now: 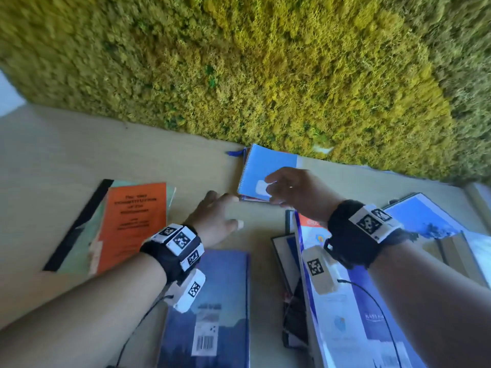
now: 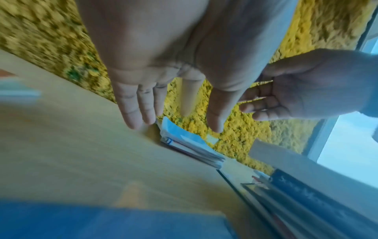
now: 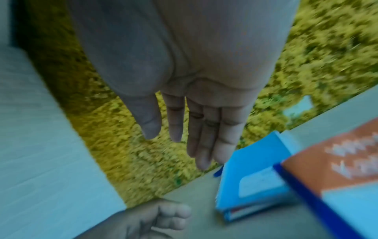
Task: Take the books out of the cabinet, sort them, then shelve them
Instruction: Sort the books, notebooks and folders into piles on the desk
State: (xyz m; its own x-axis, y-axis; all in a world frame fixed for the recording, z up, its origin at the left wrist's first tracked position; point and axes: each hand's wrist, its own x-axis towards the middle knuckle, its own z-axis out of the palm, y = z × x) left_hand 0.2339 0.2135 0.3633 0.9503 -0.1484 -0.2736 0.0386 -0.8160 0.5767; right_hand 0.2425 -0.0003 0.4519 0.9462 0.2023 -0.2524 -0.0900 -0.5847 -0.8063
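While the small blue spiral notebook [image 1: 261, 170] lies flat on the pale counter [image 1: 66, 155] close to the moss wall [image 1: 265, 62], on top of another thin book whose edges peek out beneath it, my right hand [image 1: 297, 189] hovers over its near corner with the fingers [image 3: 204, 137] straight and loosely spread, holding nothing. My left hand [image 1: 215, 217] reaches toward the notebook's near left corner, its grip open too, fingers [image 2: 132, 106] extended side by side with the thumb apart; whether the fingertips touch the notebook I cannot tell. A blue ribbon [image 1: 235, 153] sticks out on the counter at the notebook's far left corner. To my left an orange book [image 1: 132, 224] sits on a larger greenish book with a black spine. Nearer me, under my left wrist, lies a dark blue book [image 1: 220, 301] with a barcode label. Under my right forearm a loose pile of blue and white books [image 1: 345, 314] spreads across the counter, and another blue-covered book [image 1: 422, 216] lies beyond my right wrist.
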